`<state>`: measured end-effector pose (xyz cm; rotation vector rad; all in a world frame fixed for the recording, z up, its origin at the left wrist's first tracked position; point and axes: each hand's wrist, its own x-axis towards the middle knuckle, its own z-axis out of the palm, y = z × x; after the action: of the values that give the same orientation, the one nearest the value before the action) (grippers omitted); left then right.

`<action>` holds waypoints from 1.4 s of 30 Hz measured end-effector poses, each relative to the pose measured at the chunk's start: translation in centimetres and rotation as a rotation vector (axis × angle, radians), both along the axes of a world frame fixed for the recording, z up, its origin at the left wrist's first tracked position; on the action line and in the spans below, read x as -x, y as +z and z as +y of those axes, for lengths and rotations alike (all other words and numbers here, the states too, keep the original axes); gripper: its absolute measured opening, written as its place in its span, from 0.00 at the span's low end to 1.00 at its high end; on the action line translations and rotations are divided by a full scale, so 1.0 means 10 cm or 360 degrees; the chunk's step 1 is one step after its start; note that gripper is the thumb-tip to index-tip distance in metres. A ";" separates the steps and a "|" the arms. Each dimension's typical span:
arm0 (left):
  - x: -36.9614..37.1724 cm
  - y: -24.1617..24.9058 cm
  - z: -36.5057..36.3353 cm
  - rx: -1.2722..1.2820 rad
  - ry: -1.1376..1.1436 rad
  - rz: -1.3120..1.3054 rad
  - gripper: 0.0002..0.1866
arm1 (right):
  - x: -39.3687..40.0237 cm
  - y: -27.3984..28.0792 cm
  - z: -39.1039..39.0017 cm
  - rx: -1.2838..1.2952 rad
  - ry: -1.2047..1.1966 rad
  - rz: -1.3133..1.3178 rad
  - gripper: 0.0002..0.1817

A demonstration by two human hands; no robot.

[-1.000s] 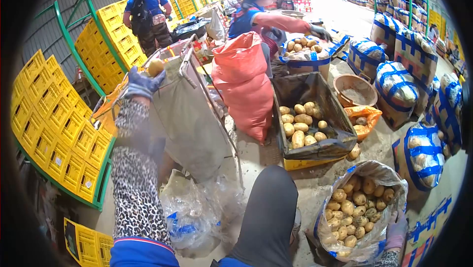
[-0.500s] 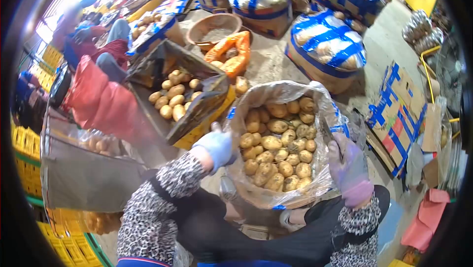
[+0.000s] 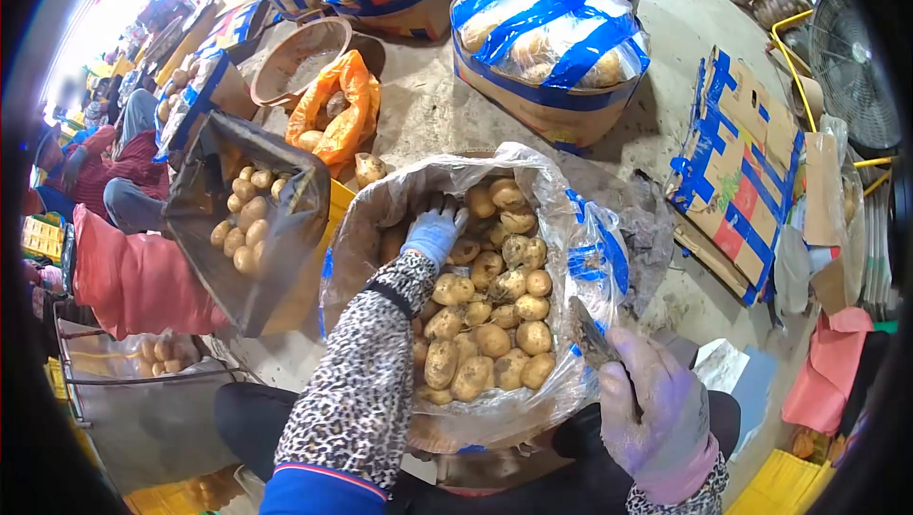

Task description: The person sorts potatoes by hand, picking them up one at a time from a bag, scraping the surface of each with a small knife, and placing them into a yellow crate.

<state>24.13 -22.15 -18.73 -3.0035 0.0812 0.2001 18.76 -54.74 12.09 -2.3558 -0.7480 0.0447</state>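
Note:
My left hand (image 3: 436, 232), in a light glove, reaches into a basket lined with clear plastic (image 3: 357, 220). Its fingers are spread over the potatoes (image 3: 493, 339) at the far left inside. Soil-marked potatoes fill much of the basket, and my forearm hides some on the left. Right of the basket, my right hand (image 3: 656, 410), in a dirty pale purple glove, is closed round a dark flat-bladed tool (image 3: 592, 332). The blade points up and left, close to the plastic rim; its handle is hidden in the glove.
To the left stands a dark-lined box (image 3: 290, 187) with several potatoes. Beyond are an orange net bag (image 3: 357, 87), a brown basin (image 3: 302, 58) and a blue-taped potato basket (image 3: 547, 120). Flattened cardboard (image 3: 737, 173) and a fan (image 3: 856, 63) are on the right. A person (image 3: 114, 168) sits far left.
My left hand has moved from outside the basket's left rim down onto the potatoes. My right hand now sits lower, with the blade showing. The view has shifted to the right.

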 end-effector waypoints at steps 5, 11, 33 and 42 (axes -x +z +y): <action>0.57 0.77 -0.23 0.1265 0.0552 -0.0407 0.47 | -0.05 0.02 0.11 -0.0010 0.0031 -0.0018 0.14; 1.52 2.21 -0.30 0.3785 0.1019 0.0513 0.36 | 0.03 -0.19 0.38 -0.0211 0.0070 0.0132 0.14; 2.22 1.96 -0.28 0.2398 0.0214 -0.0798 0.51 | 0.58 -0.28 1.12 -0.0570 0.0143 0.1601 0.24; 2.14 2.14 -0.07 0.2533 0.0924 -0.1003 0.41 | 0.51 -0.33 1.17 -0.0602 0.0256 0.1405 0.20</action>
<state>2.75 -22.83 2.64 -4.1662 -1.2550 -1.4203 13.69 -43.04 8.81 -1.6555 -0.4354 0.8676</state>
